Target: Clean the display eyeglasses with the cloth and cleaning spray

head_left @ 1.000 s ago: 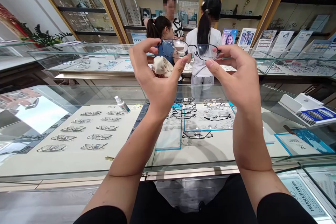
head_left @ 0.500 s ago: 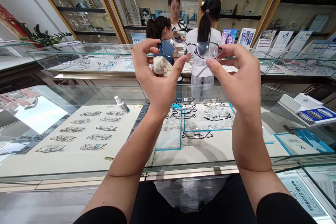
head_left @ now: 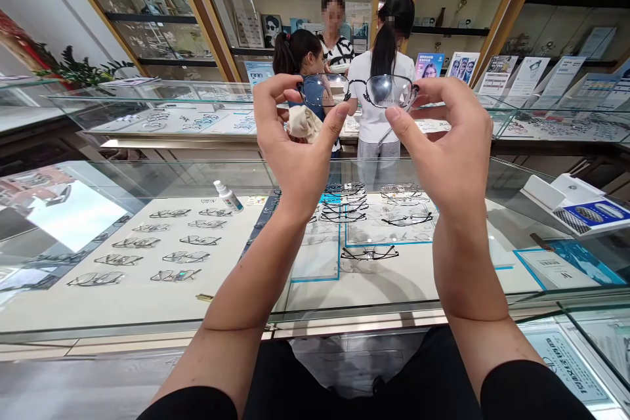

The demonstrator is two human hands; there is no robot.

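Observation:
A pair of dark thin-framed eyeglasses (head_left: 388, 91) is held up in front of me, its clear lenses facing me with faint lettering on them. My left hand (head_left: 298, 138) is closed on the left end of the frame. A crumpled cream cloth (head_left: 304, 123) is tucked in that same hand, below the left lens. Gripping the right end of the frame is my right hand (head_left: 445, 138), its thumb near the lower rim of the right lens. One temple arm points down beside the right thumb. Both hands are raised above the glass counter.
Under my arms lies a glass counter (head_left: 162, 308) with rows of eyeglasses (head_left: 370, 253) and a white spray bottle (head_left: 227, 196). A white box (head_left: 575, 203) stands on its right. Beyond it are another display counter (head_left: 221, 142) and several people, one in a white shirt (head_left: 361, 88).
My hands and the eyeglasses have shifted very slightly to the right, and the frame has tilted a little. The person at the back has moved slightly.

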